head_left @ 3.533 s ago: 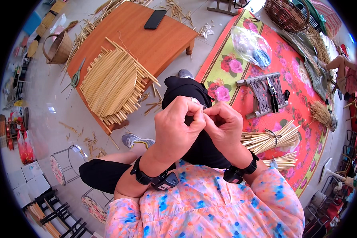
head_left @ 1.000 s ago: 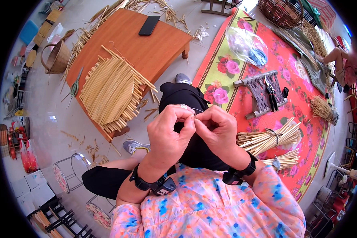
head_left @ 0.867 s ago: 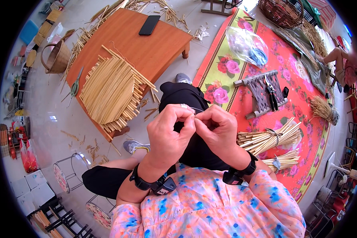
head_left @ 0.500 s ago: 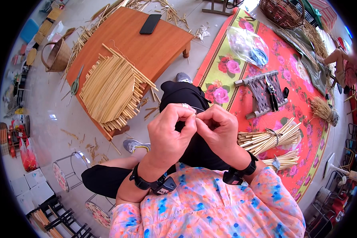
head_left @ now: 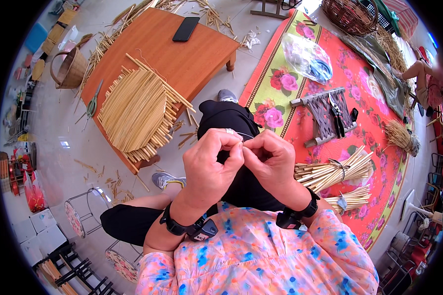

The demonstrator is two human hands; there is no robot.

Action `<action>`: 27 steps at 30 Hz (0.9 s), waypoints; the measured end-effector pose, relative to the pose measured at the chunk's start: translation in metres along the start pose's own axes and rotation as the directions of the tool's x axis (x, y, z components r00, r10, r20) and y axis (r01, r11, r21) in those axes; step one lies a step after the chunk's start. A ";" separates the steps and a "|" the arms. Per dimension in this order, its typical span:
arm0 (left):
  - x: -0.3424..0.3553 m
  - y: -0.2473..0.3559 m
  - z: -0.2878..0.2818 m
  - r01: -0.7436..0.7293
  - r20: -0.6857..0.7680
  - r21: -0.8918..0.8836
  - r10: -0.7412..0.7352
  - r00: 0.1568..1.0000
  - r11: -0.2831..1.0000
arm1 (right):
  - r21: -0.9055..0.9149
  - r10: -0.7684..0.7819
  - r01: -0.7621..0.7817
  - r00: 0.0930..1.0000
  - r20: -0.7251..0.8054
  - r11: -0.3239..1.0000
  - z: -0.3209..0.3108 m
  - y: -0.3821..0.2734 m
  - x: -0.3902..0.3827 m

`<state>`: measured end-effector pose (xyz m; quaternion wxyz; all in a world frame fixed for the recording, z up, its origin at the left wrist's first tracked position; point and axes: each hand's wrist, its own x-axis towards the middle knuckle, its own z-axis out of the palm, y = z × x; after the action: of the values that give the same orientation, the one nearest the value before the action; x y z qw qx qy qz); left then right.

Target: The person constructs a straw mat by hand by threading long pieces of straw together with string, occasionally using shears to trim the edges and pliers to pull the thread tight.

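Observation:
My left hand [head_left: 214,164] and my right hand [head_left: 266,162] meet in front of my bent leg [head_left: 216,113] in black trousers, both in a fingertip pinch on a thin pale thread or wire [head_left: 246,134]; whatever tiny piece lies between the fingertips is too small to name. Ahead to the left, a many-sided mat of straw sticks [head_left: 133,110] rests on a wooden table [head_left: 187,64], with scissors [head_left: 93,103] beside it and a black phone [head_left: 186,29] behind.
On a floral cloth [head_left: 275,88] at the right are bundled sticks [head_left: 339,172], a straw bundle [head_left: 403,137], a woven frame [head_left: 320,115] with pruners [head_left: 337,118], and a plastic bag [head_left: 307,59]. A stool [head_left: 76,216] stands lower left. Another person [head_left: 426,83] sits at the far right.
Compared with the earliest frame, my hands sit slightly lower and further left in the view, still pinched together. Over the last second they have hardly moved.

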<state>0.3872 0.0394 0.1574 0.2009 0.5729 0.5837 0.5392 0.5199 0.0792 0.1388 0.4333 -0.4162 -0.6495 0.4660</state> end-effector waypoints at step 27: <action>-0.002 -0.003 -0.002 0.082 0.020 -0.119 -0.080 0.997 0.990 | -0.020 0.003 -0.002 0.999 0.036 1.000 -0.001 -0.001 -0.001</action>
<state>0.3845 0.0374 0.1551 0.2612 0.5398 0.5716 0.5600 0.5209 0.0785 0.1401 0.4167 -0.4128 -0.6615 0.4673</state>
